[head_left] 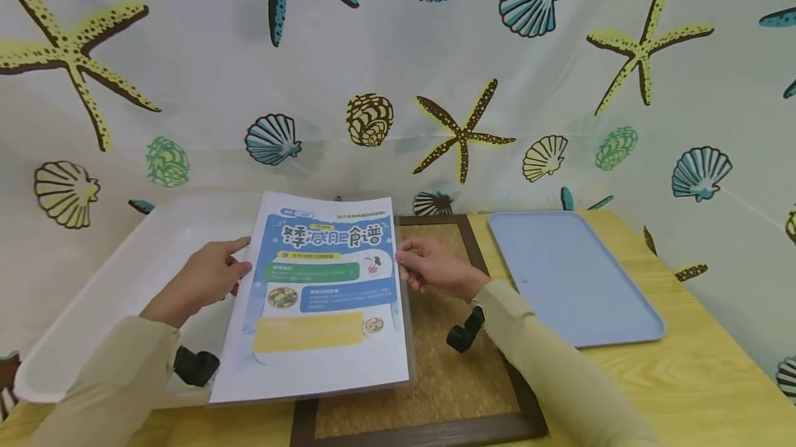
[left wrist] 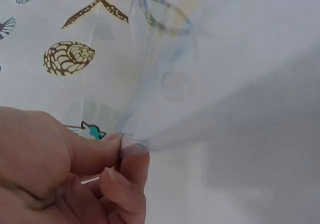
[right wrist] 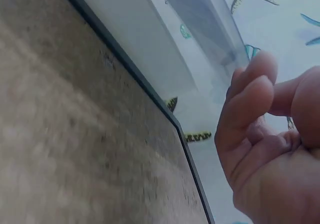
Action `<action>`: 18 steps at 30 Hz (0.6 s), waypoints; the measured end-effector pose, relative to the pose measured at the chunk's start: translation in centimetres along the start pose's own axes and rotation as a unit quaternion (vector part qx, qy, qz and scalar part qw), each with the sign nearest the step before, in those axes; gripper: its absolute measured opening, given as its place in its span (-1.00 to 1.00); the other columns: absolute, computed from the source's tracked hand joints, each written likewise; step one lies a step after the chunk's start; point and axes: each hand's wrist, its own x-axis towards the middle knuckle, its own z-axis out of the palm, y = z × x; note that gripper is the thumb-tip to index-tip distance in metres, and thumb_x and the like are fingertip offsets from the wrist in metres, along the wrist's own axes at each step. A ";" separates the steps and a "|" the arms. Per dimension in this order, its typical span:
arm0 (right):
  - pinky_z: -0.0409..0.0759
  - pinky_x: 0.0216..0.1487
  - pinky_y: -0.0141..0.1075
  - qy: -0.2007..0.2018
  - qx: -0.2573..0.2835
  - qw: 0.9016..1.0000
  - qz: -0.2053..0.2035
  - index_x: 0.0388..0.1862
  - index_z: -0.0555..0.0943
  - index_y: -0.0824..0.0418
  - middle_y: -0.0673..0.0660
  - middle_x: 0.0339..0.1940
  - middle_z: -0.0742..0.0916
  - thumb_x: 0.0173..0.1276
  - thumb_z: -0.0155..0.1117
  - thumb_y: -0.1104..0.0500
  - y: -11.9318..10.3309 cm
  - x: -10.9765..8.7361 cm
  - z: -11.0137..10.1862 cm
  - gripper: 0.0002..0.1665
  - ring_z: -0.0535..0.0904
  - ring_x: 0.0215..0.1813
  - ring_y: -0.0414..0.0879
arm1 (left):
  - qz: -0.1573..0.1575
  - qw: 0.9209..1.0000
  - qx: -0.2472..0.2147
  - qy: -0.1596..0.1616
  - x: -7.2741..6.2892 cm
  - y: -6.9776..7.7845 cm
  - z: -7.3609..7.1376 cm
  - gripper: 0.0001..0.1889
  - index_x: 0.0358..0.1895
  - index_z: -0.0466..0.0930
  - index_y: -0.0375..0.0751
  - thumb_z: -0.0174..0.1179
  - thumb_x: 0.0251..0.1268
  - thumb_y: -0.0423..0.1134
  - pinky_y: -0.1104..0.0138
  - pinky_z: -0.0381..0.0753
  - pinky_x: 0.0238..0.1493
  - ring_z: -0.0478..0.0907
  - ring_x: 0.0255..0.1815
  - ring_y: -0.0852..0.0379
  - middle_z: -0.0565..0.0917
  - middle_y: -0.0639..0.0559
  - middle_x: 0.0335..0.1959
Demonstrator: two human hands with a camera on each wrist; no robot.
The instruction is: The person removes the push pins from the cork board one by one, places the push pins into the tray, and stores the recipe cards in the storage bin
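A printed sheet with blue, green and yellow panels and Chinese writing (head_left: 323, 298) is held up in a clear plastic sleeve, slightly tilted, over the left part of a cork board (head_left: 463, 364). My left hand (head_left: 208, 269) pinches the sleeve's left edge. In the left wrist view, thumb and finger of that left hand (left wrist: 85, 169) nip the clear plastic (left wrist: 200, 99). On the opposite edge, my right hand (head_left: 438, 267) pinches the sleeve. The right wrist view shows the right hand's curled fingers (right wrist: 245, 114) beside the sleeve (right wrist: 210, 34), with the cork board (right wrist: 90, 134) below.
A white basin (head_left: 133, 271) stands on the left, partly behind the sheet. To the right lies a light blue tray (head_left: 572, 281). Everything stands on a wood-grain table (head_left: 671, 392). Behind it hangs a cloth (head_left: 348, 177) printed with shells and starfish.
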 end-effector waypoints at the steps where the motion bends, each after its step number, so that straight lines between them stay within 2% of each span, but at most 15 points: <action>1: 0.40 -0.53 -0.38 0.001 0.002 1.000 0.003 -0.02 0.44 0.37 0.06 -0.52 0.54 0.57 -0.11 0.20 -0.2 0.3 0.3 -0.75 0.41 -0.58 -0.19 | -0.002 1.000 0.007 0.002 0.0 -0.3 -0.2 -0.32 0.48 -0.15 -0.45 -0.02 0.46 -0.32 0.30 0.46 -0.35 0.53 -0.37 0.03 0.53 -0.33 -0.21; 6: 0.38 -0.51 -0.37 -0.009 0.014 1.000 0.004 0.00 0.45 0.36 0.08 -0.50 0.54 0.57 -0.10 0.19 -1.5 2.1 1.8 -0.73 0.41 -0.56 -0.19 | -0.019 0.999 0.032 0.025 -0.1 -1.7 -1.7 -0.35 0.46 -0.10 -0.47 -0.04 0.45 -0.32 0.31 0.42 -0.34 0.51 -0.33 0.01 0.51 -0.38 -0.17; 10: 0.39 -0.50 -0.39 -0.018 0.020 1.000 0.001 0.01 0.46 0.34 0.10 -0.48 0.56 0.56 -0.07 0.18 -2.8 3.7 3.3 -0.74 0.42 -0.53 -0.18 | -0.043 0.997 0.034 0.057 -0.2 -3.2 -3.3 -0.41 0.44 -0.01 -0.44 -0.05 0.46 -0.29 0.32 0.42 -0.35 0.47 -0.21 -0.11 0.46 -0.48 0.00; 13: 0.37 -0.50 -0.38 -0.024 0.027 0.999 -0.001 -0.01 0.47 0.35 0.11 -0.47 0.57 0.55 -0.05 0.19 -3.3 4.7 4.4 -0.75 0.41 -0.54 -0.18 | -0.049 0.995 0.039 0.077 -0.1 -4.3 -4.4 -0.45 0.41 0.08 -0.44 -0.06 0.45 -0.30 0.28 0.43 -0.32 0.42 -0.14 -0.20 0.42 -0.55 0.08; 18: 0.38 -0.51 -0.38 -0.024 0.032 0.999 -0.001 -0.05 0.49 0.36 0.08 -0.51 0.57 0.54 -0.04 0.20 -3.5 6.3 5.7 -0.76 0.41 -0.56 -0.20 | -0.060 0.994 0.041 0.080 0.3 -5.5 -5.9 -0.46 0.40 0.07 -0.46 -0.09 0.44 -0.32 0.19 0.42 -0.24 0.37 -0.07 -0.26 0.29 -0.59 0.27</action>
